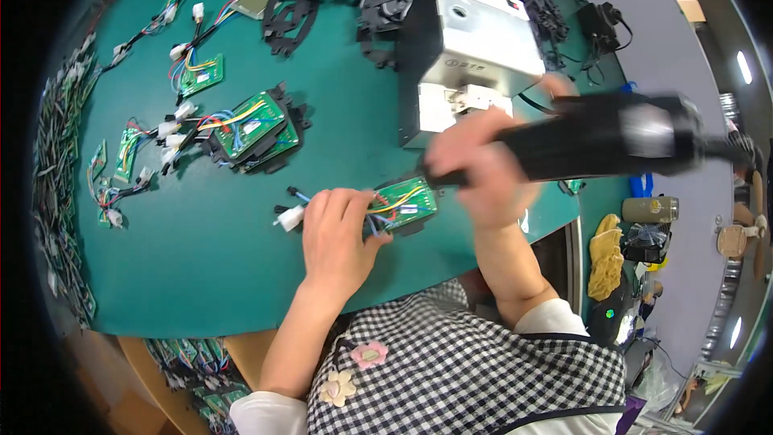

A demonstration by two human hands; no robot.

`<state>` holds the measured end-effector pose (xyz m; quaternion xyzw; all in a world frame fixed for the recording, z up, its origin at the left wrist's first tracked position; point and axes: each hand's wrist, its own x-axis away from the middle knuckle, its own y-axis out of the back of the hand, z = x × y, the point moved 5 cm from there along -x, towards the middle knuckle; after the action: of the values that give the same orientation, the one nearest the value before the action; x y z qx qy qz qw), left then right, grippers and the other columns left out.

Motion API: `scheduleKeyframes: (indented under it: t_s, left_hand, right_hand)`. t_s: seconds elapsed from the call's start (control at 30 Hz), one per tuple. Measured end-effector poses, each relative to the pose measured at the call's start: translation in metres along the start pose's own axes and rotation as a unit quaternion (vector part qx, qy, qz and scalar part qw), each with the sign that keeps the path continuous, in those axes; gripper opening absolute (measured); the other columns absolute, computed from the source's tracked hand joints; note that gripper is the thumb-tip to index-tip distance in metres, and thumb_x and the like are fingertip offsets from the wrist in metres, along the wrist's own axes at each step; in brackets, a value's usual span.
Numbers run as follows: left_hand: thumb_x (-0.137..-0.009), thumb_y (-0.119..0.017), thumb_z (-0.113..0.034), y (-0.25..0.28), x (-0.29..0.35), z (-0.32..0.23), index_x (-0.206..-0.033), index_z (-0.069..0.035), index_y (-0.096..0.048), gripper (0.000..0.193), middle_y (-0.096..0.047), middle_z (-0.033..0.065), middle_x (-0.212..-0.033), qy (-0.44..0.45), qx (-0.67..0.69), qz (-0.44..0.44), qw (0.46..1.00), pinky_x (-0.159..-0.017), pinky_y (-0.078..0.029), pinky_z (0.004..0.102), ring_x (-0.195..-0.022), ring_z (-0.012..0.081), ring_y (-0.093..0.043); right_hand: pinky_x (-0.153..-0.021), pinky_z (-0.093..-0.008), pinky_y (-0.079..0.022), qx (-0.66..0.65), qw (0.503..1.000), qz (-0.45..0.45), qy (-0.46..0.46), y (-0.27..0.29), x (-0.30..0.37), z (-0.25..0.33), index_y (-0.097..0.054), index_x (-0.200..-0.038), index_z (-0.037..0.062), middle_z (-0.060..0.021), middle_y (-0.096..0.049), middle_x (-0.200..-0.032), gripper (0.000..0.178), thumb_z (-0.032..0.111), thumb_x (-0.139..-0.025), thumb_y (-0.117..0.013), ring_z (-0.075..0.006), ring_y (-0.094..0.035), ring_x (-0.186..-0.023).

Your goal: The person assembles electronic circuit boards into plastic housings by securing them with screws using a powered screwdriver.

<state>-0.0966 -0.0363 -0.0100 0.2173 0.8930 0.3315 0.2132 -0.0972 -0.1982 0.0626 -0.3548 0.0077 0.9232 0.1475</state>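
Green circuit board (405,204), coloured wires, on black holder.

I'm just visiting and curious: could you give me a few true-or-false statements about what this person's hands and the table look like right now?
1. The left hand presses on a green circuit board. True.
2. The right hand holds a pair of scissors. False: it grips a black power tool.
3. The table has a red surface. False: it is green.
4. A silver metal box stands behind the hands. True.
5. More circuit boards with wires lie to the person's left. True.
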Motion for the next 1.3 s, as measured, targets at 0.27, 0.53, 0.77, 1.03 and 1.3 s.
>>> scheduleKeyframes:
  t_s: [0.27, 0.53, 0.77, 1.03, 1.3]
  left_hand:
    - [-0.064, -0.070, -0.008, 0.003, -0.006, -0.008, -0.089, -0.006, -0.063, 0.027, -0.055, 0.0048, -0.080, -0.038, -0.027, -0.002, 0.999, -0.064, -0.044, 0.0355, -0.073, 0.0233, -0.053]
    - [-0.060, -0.071, -0.002, -0.001, -0.019, 0.011, -0.071, -0.005, -0.066, 0.013, -0.051, 0.0071, -0.069, -0.016, 0.020, 0.004, 1.000, -0.060, -0.042, 0.0357, -0.068, 0.0242, -0.052]
    - [-0.063, -0.071, -0.005, -0.005, -0.019, 0.014, -0.072, -0.006, -0.066, 0.011, -0.052, 0.0050, -0.072, -0.017, 0.031, -0.005, 0.999, -0.062, -0.045, 0.0341, -0.073, 0.0221, -0.053]
    - [-0.060, -0.067, 0.000, -0.007, -0.016, 0.015, -0.070, -0.007, -0.066, 0.012, -0.050, 0.0046, -0.070, -0.013, 0.029, -0.014, 0.999, -0.056, -0.044, 0.0317, -0.068, 0.0210, -0.050]
    - [-0.061, -0.063, -0.005, -0.001, -0.016, 0.014, -0.062, -0.006, -0.057, 0.006, -0.044, 0.0054, -0.066, -0.011, 0.065, -0.046, 0.997, -0.052, -0.041, 0.0347, -0.064, 0.0226, -0.047]
  right_hand:
    - [-0.052, -0.0284, -0.047, 0.041, 0.995, -0.083, 0.026, 0.041, -0.045, 0.020, -0.021, -0.128, -0.0023, -0.0110, -0.053, -0.060, 0.064, 0.000, -0.072, -0.054, -0.0177, -0.054, -0.049]
    - [-0.054, -0.0310, -0.049, -0.114, 0.986, -0.106, -0.053, 0.019, 0.008, 0.030, -0.005, -0.135, 0.0044, -0.0084, -0.053, -0.064, 0.081, 0.002, -0.075, -0.059, -0.0172, -0.054, -0.052]
    - [-0.056, -0.0246, -0.047, -0.114, 0.985, -0.030, -0.127, -0.028, 0.040, 0.011, 0.001, -0.136, 0.0033, -0.0112, -0.055, -0.068, 0.084, -0.005, -0.073, -0.054, -0.0154, -0.054, -0.055]
    - [-0.052, -0.0190, -0.041, -0.055, 0.990, 0.000, -0.128, -0.043, 0.043, -0.003, -0.024, -0.123, -0.0071, -0.0110, -0.057, -0.081, 0.063, -0.008, -0.069, -0.057, -0.0101, -0.054, -0.056]
    - [-0.084, -0.0338, -0.039, -0.068, 0.958, 0.104, -0.257, -0.058, 0.048, -0.022, -0.055, -0.087, 0.0026, -0.0019, -0.054, -0.073, 0.023, 0.002, -0.065, -0.063, -0.0162, -0.052, -0.078]
